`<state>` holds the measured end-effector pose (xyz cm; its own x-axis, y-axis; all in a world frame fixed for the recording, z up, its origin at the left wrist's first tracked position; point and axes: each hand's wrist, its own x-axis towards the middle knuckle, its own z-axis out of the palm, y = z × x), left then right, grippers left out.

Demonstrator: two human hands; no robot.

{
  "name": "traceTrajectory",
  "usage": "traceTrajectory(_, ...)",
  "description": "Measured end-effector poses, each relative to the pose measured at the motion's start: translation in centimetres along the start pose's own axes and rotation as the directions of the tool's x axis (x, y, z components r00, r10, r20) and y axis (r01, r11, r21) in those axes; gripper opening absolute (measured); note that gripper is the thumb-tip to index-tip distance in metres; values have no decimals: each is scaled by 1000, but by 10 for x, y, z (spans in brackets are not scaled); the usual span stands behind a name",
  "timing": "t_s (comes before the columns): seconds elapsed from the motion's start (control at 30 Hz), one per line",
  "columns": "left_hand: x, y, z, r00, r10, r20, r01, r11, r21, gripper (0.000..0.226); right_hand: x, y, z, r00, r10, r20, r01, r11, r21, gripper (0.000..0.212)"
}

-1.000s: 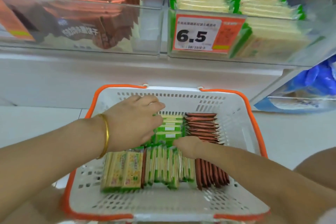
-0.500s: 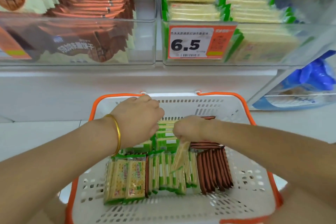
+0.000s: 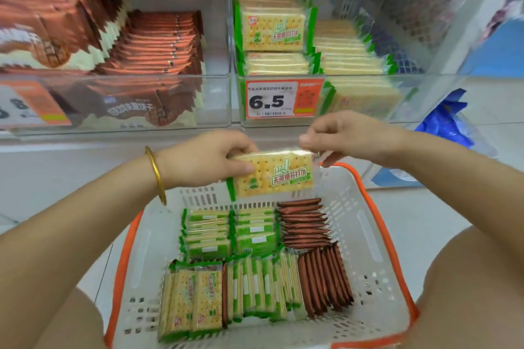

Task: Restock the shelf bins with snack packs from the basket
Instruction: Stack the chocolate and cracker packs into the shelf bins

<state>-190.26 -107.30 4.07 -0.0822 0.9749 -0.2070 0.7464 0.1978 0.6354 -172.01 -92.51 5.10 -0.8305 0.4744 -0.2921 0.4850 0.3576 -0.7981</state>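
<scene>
Both hands are holding one green cracker pack (image 3: 273, 174) upright above the far rim of the white basket (image 3: 348, 207), just in front of the clear shelf bin (image 3: 354, 75) of matching packs. The left hand (image 3: 204, 160) is gripping the pack's left end, with the thumb lying on the printed face and the fingers (image 3: 243, 147) curling over the top edge. The right hand (image 3: 348, 136) is pinching the wrapper's upper right corner between thumb and fingertips. More green packs (image 3: 255, 289) and brown packs (image 3: 326, 277) are standing in rows in the basket.
</scene>
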Motion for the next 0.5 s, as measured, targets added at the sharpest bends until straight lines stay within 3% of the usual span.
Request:
traceTrajectory(0.13,-8,15,-17,958,69,-277,-111,984,-138,21,-13,-21,-17,993,-86,-77,96,988,122,35)
traceTrajectory(0.2,-8,24,-22,853,120,-508,-246,951,-188,36,-16,-33,-35,977,-131,-168,159,974,161,32)
traceTrajectory(0.27,-7,28,-28,688,215,-693,-334,942,-39,48,-14,-45,-59,948,-137,-287,205,953,222,25)
traceTrajectory(0.33,-3,27,-33,589,357,-725,-250,934,257,52,-3,-51,-79,905,-83,-416,207,943,262,15)
traceTrajectory(0.4,1,21,-34,602,431,-672,-142,886,442,56,18,-54,-89,853,-55,-519,173,968,182,17)
traceTrajectory(0.5,11,12,-26,659,462,-594,-65,822,566,53,57,-57,-88,821,-77,-566,121,992,41,20)
